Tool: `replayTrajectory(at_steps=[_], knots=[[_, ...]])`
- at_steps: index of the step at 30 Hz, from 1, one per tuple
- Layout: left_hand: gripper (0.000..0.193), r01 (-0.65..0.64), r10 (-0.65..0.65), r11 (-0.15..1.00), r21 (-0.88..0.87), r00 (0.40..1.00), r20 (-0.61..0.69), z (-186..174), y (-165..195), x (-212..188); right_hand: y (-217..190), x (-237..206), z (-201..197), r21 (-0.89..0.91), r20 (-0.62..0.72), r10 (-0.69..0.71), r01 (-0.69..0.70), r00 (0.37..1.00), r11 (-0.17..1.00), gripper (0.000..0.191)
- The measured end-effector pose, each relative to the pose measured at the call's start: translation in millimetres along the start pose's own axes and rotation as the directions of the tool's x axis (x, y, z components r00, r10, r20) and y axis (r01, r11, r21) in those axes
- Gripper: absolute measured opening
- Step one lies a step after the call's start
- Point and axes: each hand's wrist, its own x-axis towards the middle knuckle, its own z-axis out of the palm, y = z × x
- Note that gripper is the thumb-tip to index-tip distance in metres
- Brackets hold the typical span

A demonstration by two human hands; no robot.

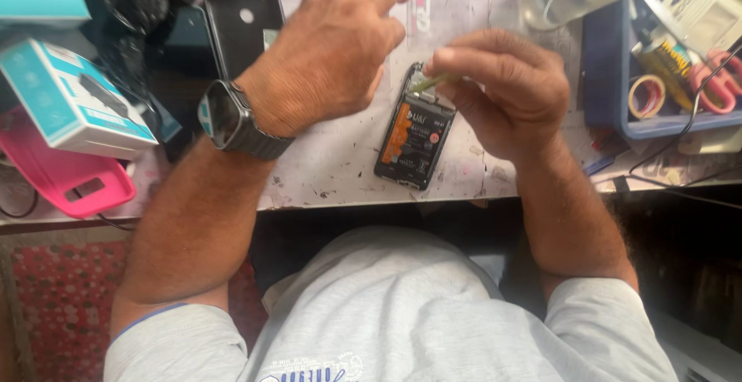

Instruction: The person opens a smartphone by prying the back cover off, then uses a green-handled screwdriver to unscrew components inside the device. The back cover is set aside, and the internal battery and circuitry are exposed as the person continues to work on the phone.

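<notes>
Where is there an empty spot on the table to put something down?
Bare worn white tabletop lies between the opened black phone with its orange-labelled battery and the table's near edge. The left side with the pink phone case is crowded, and so is the blue tray.

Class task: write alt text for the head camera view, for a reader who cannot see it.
A person's right hand holds a thin pale-green tool to an opened black phone with an orange-labelled battery on a scuffed white worktable. Their left hand, with a dark wristwatch, rests flat beside it.
</notes>
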Motion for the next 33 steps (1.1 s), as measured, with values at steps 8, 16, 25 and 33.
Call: replayTrajectory(at_steps=[8, 16, 25, 33], knots=[[0.006, 0.039, -0.036, 0.997, -0.062, 0.998, 0.042, 1.3, -4.2, -5.0, 3.2, 6.9, 3.8, -0.05, 0.021, -0.026, 0.027, 0.999, 0.998, 0.025], [0.07, 0.072, -0.057, 0.991, -0.114, 0.991, 0.123, -1.6, 8.3, 1.1, 6.4, 6.6, 2.8, -0.024, 0.038, -0.05, 0.051, 0.998, 0.998, 0.026], [0.071, 0.068, -0.058, 0.996, -0.058, 0.984, 0.168, 4.6, 12.4, 1.0, 12.0, 5.9, 4.9, -0.042, 0.018, -0.084, 0.085, 0.996, 0.995, 0.025], [0.07, 0.076, -0.064, 0.996, -0.057, 0.981, 0.185, 4.3, 10.8, 0.1, 12.4, 5.9, 6.1, -0.005, 0.033, -0.077, 0.077, 0.996, 0.997, 0.025]])
